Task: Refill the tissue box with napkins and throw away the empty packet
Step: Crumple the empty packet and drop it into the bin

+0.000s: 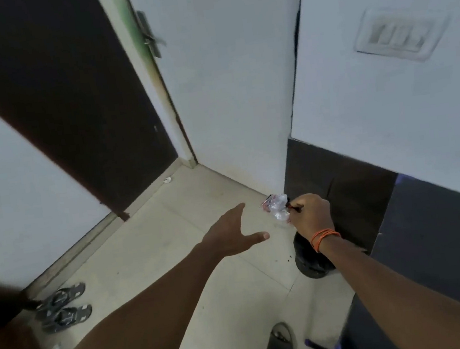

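Crinkled clear plastic, the empty packet, bunches out of our right hand, whose fingers are clenched around it above a black dustbin standing on the floor against the dark skirting. Orange threads circle that wrist, while our left hand reaches forward beside it with nothing in it, fingers together and thumb spread, apart from the packet. Farther out, over the pale tiled floor, we see a pair of grey sandals by the dark brown door, and a blurred switch plate on the white wall.
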